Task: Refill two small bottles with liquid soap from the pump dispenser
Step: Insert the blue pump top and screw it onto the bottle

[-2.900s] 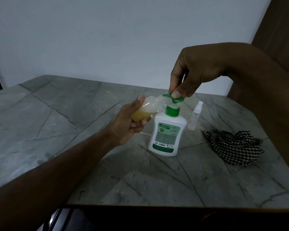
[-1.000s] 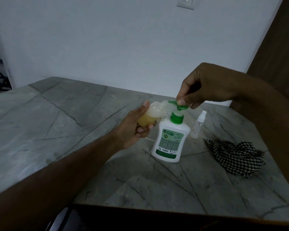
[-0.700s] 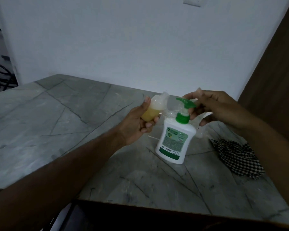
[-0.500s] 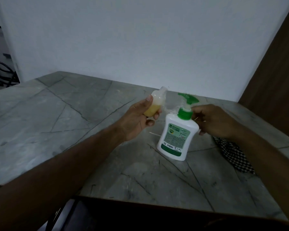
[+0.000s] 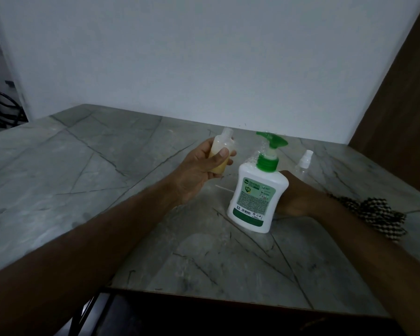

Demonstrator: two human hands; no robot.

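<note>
I was looking down at a grey marble table point(image 5: 87, 190), veined with dark lines, its near edge cut off over shadow. Behind it stood a plain white wall point(image 5: 204, 57), bare and evenly lit. On the right a brown wooden panel point(image 5: 403, 105) ran up out of view, slanting in the wide lens. Far left, past the wall's edge, I caught dark cables point(image 5: 0, 110), too dim to make out. The light was low and cool, with no hard shadows on the table.
</note>
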